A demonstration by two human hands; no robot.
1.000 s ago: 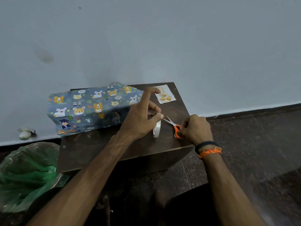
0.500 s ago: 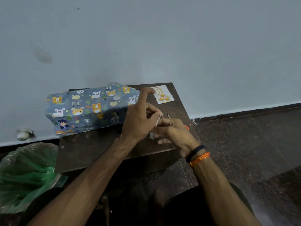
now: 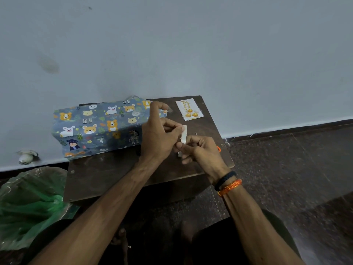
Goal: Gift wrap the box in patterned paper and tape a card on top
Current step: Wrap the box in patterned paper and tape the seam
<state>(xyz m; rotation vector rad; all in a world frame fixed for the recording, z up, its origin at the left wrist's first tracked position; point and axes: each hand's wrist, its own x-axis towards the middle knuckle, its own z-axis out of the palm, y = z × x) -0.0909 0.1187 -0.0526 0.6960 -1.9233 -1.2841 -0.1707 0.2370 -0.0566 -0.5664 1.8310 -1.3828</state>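
Head view: left hand [image 3: 159, 134] pinches the tape roll [image 3: 183, 139] upright so right hand [image 3: 200, 150] can pick at its end; card [image 3: 189, 109] waits far right on the bench [image 3: 107, 173]; wrapped box [image 3: 99, 127] left.

Both forearms are bare, with no sleeves in view, running up from the lower edge of the frame. The right wrist [image 3: 228, 183], right of centre, wears two bands side by side — a dark braided cord and a bright orange thread. Dark clothing covers the lap at the bottom of the frame.
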